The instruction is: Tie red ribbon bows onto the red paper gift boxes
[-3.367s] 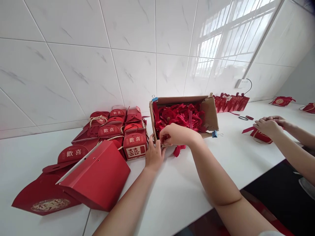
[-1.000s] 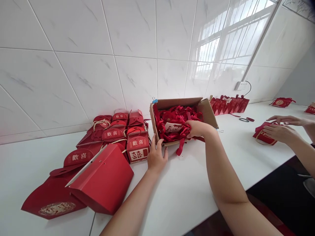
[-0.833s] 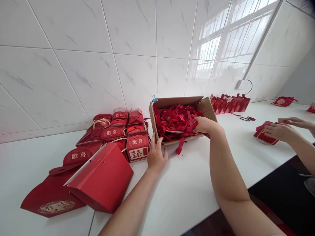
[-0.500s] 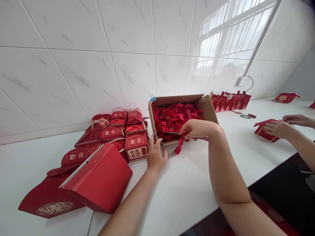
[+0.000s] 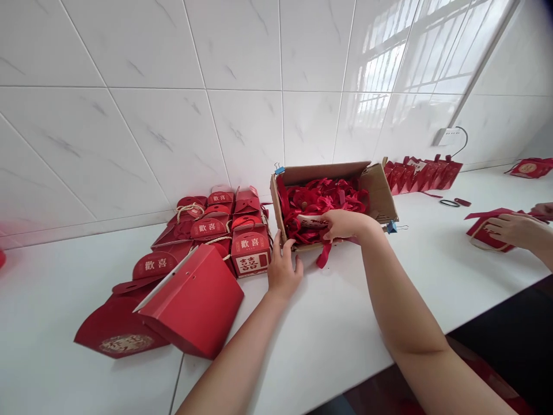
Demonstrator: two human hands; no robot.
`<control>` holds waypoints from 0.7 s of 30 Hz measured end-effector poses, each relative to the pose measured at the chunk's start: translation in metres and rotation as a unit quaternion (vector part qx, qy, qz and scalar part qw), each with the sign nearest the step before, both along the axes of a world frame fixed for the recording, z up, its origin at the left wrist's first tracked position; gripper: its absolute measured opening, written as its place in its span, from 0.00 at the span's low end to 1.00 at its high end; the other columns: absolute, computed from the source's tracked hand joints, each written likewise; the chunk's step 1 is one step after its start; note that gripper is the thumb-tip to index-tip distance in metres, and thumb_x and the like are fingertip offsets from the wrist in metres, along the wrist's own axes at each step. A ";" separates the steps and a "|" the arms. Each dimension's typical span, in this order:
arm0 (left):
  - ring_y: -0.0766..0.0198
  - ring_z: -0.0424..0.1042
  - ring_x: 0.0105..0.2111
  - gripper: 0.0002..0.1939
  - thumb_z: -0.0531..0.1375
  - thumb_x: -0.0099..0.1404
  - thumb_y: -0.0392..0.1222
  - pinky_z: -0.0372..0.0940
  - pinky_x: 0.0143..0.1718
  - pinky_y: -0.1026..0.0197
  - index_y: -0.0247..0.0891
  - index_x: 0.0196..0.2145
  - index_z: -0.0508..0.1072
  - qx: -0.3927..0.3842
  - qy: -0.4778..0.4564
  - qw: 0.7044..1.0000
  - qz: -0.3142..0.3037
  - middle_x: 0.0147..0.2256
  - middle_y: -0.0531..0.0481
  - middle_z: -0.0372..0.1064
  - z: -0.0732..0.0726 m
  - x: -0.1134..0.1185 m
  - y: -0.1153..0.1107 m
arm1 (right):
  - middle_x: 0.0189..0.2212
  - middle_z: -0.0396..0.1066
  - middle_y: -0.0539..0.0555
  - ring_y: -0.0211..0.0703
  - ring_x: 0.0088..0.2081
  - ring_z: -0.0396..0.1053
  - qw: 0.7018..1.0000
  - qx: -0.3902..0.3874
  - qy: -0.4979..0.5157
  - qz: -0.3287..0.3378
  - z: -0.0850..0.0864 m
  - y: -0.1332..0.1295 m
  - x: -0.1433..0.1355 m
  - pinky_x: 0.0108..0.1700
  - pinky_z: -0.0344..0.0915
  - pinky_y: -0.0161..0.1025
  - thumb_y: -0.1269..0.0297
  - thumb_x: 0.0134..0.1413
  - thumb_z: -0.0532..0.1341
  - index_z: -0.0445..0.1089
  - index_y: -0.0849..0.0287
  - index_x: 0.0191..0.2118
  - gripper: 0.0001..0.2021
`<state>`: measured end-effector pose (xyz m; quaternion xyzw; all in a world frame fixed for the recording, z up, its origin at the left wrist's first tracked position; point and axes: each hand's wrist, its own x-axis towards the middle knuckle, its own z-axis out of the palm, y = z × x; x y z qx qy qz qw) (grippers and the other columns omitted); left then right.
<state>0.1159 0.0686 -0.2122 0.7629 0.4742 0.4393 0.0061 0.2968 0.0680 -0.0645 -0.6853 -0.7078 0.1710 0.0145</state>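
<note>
An open cardboard box [image 5: 382, 199], full of tangled red ribbons [image 5: 322, 196], stands against the wall. My left hand [image 5: 285, 268] rests at the box's front left corner, its fingers apart and the fingertips touching the cardboard. Over the front rim reaches my right hand [image 5: 343, 225], its fingers closed on a small flat card [image 5: 311, 221] with a pale printed face, which lies just above the ribbons. My right fingertips are partly hidden. Below them a loose red ribbon end [image 5: 323, 255] hangs over the box's front edge.
Several red gift boxes [image 5: 251, 245] stand to the left, with a larger plain red box [image 5: 196, 300] tilted in front. Red bags [image 5: 425, 174] line the wall at right. A black ring [image 5: 449, 203] lies nearby. Another person's hand [image 5: 514, 230] is on a red box [image 5: 479, 227].
The view has shifted left, so things sit further right. My right hand has turned the card up, so its printed face now shows. My left hand stays at the box corner.
</note>
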 end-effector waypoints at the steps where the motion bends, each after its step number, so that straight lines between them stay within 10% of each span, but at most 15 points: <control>1: 0.47 0.64 0.55 0.20 0.55 0.59 0.34 0.70 0.40 0.51 0.40 0.50 0.63 -0.003 -0.001 1.000 -0.001 0.63 0.38 0.48 0.000 0.000 0.000 | 0.26 0.73 0.53 0.38 0.24 0.68 1.000 0.005 0.007 -0.003 -0.002 0.003 -0.001 0.27 0.60 0.33 0.67 0.48 0.63 0.71 0.60 0.39 0.10; 7: 0.47 0.53 0.62 0.27 0.56 0.61 0.36 0.61 0.55 0.46 0.37 0.57 0.55 0.020 -0.029 0.998 -0.049 0.63 0.33 0.44 -0.004 0.001 0.008 | 0.26 0.72 0.57 0.42 0.27 0.68 0.997 0.062 0.009 -0.035 0.007 0.001 0.002 0.27 0.60 0.35 0.69 0.48 0.61 0.73 0.63 0.32 0.05; 15: 0.50 0.39 0.66 0.40 0.56 0.63 0.39 0.55 0.59 0.46 0.45 0.66 0.38 -0.073 -0.111 0.986 -0.103 0.67 0.40 0.26 -0.005 0.002 0.017 | 0.32 0.74 0.51 0.37 0.22 0.65 0.954 0.238 0.159 -0.088 0.040 -0.054 0.010 0.24 0.59 0.35 0.65 0.56 0.55 0.73 0.54 0.46 0.15; 21: 0.52 0.52 0.62 0.19 0.52 0.66 0.46 0.61 0.54 0.48 0.41 0.54 0.62 -0.137 -0.212 0.960 -0.123 0.63 0.39 0.42 -0.010 0.000 0.016 | 0.31 0.75 0.50 0.37 0.24 0.66 0.958 0.238 0.161 -0.003 0.048 -0.081 0.004 0.25 0.61 0.33 0.65 0.55 0.56 0.76 0.53 0.41 0.11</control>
